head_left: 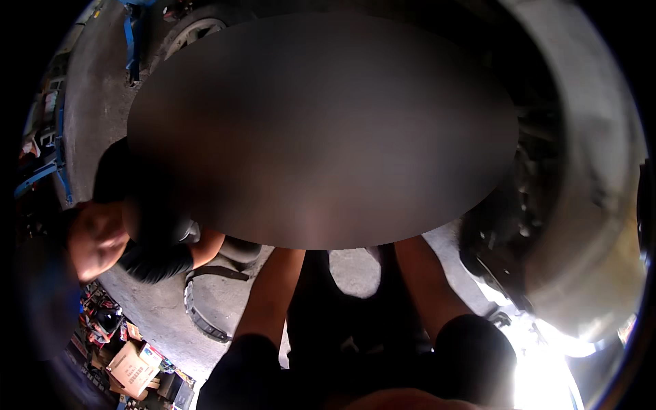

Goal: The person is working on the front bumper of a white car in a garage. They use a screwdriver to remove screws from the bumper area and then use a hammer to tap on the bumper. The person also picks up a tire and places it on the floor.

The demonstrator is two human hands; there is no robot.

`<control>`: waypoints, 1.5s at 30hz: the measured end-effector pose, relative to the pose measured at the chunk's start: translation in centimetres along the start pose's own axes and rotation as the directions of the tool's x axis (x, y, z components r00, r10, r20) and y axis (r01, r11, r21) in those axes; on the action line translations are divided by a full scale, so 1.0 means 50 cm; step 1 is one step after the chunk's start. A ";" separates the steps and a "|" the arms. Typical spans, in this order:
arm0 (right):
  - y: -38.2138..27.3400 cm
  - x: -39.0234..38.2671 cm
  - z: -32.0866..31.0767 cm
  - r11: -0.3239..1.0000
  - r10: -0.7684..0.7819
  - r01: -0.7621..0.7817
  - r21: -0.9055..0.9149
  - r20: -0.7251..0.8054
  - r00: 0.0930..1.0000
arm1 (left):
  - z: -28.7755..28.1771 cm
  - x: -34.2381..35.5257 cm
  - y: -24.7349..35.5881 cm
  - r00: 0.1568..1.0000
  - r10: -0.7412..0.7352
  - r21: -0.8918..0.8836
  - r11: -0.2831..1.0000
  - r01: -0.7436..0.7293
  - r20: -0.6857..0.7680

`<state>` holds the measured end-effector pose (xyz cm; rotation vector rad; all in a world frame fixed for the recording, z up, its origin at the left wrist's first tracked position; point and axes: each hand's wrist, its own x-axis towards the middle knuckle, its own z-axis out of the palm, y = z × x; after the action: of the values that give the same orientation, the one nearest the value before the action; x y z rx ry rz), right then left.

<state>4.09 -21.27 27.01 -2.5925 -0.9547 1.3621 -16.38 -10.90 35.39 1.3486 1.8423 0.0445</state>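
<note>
My left forearm [275, 290] and my right forearm [425, 281] reach forward from dark short sleeves. Both my hands vanish behind a large smeared grey oval, so neither fingers nor anything held can be made out. Close by on the left, another person in a black top [113, 171] leans in, and that person's arm [207, 247] also runs under the oval. On the concrete floor, left of my left forearm, lies a thin curved dark strip [195, 311]; its exact kind is unclear.
A pale curved vehicle body panel [601, 130] rises along the right, with dark mechanical parts [495, 263] beside it. Blue metal arms [132, 41] and a wheel [195, 34] show at the upper left. A cardboard box [132, 370] sits among clutter at lower left.
</note>
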 end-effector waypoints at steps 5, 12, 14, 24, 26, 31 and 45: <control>-0.054 0.318 0.177 0.997 0.016 -0.016 -0.080 -0.008 1.000 | 0.179 0.534 -0.184 0.992 0.093 0.639 0.769 -0.019 -0.083; -0.022 0.554 0.276 0.666 -0.398 0.339 -0.664 0.067 0.915 | 0.269 0.793 -0.118 0.985 -0.003 0.478 0.874 0.085 -0.171; -0.019 0.534 0.260 0.599 -0.401 0.495 -0.630 0.299 0.866 | 0.305 0.795 -0.106 0.983 0.045 0.398 0.917 0.029 -0.176; 0.076 0.615 0.094 0.987 0.038 -0.071 -0.144 -0.222 0.974 | 0.617 0.572 0.109 0.690 0.449 0.635 0.293 -0.714 0.568; 0.091 0.567 0.104 0.993 0.044 -0.037 -0.116 0.063 0.997 | 0.634 0.586 0.067 0.757 0.415 0.661 0.378 -0.648 0.504; 0.221 0.373 0.054 0.995 -0.078 0.055 0.078 0.329 0.941 | 0.654 0.652 0.029 0.662 0.467 0.680 0.160 -0.715 0.586; 0.210 0.370 -0.038 0.881 -0.027 0.034 0.473 -0.022 0.999 | 0.568 0.566 0.028 0.435 0.186 -0.304 0.927 0.219 0.881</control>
<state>18.46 -19.18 11.33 -2.2031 -0.5615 1.3582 0.40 0.47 0.78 0.7755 0.8186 -0.2863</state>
